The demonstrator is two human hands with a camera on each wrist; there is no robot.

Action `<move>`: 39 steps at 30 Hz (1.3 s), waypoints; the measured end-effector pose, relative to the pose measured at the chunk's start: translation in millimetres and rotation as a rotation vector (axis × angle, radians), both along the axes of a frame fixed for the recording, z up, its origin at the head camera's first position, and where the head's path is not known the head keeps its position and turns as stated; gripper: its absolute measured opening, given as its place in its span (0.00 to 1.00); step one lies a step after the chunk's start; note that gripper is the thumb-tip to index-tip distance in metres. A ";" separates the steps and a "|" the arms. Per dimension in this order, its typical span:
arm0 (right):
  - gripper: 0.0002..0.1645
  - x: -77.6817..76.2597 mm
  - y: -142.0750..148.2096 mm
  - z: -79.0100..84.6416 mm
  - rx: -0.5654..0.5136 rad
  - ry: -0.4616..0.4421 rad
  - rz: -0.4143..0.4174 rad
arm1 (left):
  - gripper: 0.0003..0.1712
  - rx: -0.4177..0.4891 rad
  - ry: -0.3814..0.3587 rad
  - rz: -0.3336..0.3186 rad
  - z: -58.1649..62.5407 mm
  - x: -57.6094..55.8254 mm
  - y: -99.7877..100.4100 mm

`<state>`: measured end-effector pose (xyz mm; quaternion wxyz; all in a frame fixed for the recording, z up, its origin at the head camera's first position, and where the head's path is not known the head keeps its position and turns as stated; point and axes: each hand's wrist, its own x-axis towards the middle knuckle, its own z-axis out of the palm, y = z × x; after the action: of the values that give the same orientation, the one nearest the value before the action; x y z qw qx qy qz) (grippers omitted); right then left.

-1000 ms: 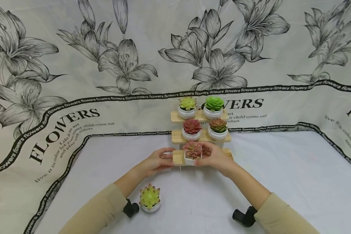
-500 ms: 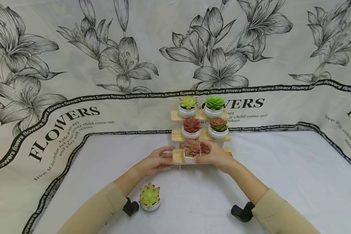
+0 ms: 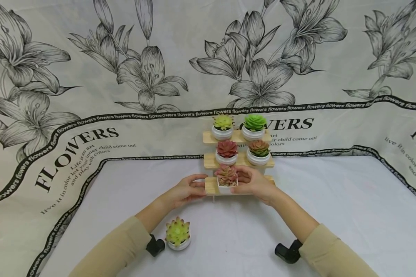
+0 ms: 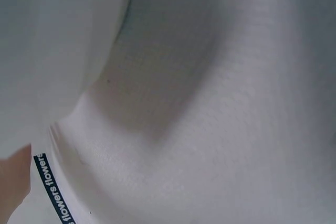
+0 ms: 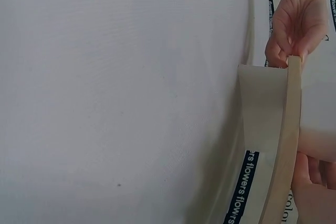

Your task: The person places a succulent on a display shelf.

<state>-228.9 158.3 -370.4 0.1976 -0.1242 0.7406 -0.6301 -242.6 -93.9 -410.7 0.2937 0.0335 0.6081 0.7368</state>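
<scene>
In the head view a three-tier wooden display shelf (image 3: 211,186) stands mid-table. My left hand (image 3: 185,192) pinches the left end of its lowest board, as the right wrist view confirms, with that hand (image 5: 299,22) at the tip of the board (image 5: 286,145). With thumb and fingers, my right hand (image 3: 258,186) holds a square white pot bearing a pinkish-red succulent (image 3: 227,176), left of the middle of the lowest board. Whether the pot's base touches the wood is unclear. The left wrist view has mostly cloth, a blurred pale shape (image 4: 47,45) and a bit of skin.
Above, the middle board carries a red succulent (image 3: 227,150) and a reddish-green one (image 3: 258,150). A yellow-green succulent (image 3: 223,125) and a bright green one (image 3: 254,125) occupy the top. Another yellow-green potted succulent (image 3: 178,234) stands on the white cloth near my left wrist.
The square pot has shifted slightly left along the lowest board with my right hand. My left hand keeps its place on the board's end.
</scene>
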 end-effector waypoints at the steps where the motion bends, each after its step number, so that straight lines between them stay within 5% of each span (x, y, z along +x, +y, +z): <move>1: 0.46 0.3 0.6 0.1 -0.003 0.001 0.000 | 0.35 -0.002 0.000 0.002 0.0 0.0 0.0; 22: 0.42 35.9 35.0 5.6 -0.014 0.045 0.025 | 0.35 -0.017 0.014 0.011 0.7 1.3 1.6; 39: 0.42 64.5 25.6 -2.3 -0.028 0.005 0.126 | 0.36 -0.015 0.020 0.008 -1.7 2.0 0.2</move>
<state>-164.4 183.9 -372.7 0.2332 -0.1748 0.7229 -0.6265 -240.6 -93.7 -412.4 0.2850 0.0362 0.6166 0.7330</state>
